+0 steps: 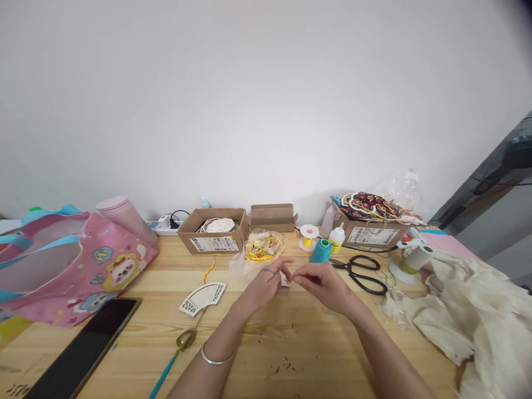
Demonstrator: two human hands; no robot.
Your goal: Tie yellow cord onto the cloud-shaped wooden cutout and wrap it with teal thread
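Note:
My left hand (266, 285), with a ring and a bangle on that arm, has its fingers bent over a small pale piece (285, 282), mostly hidden beneath them. Close beside it, my right hand (323, 282) is closed in a pinch; whatever it holds is too small to make out. Left of my hands lies a pale fan-shaped cutout (203, 298) with a yellow cord (210, 269) at its top and a gold bead (185, 338) and blue tassel (163, 377) below. Just beyond my hands are a clear bag of yellow cords (264, 249) and a teal thread cone (321, 251).
Black scissors (366, 275), a glue bottle (336, 240) and a yellow thread spool (308, 238) are at right. Cardboard boxes (214, 244) line the wall. Cream cloth (469, 316) covers the right edge; a phone (85, 349) and pink bag (95, 260) lie left.

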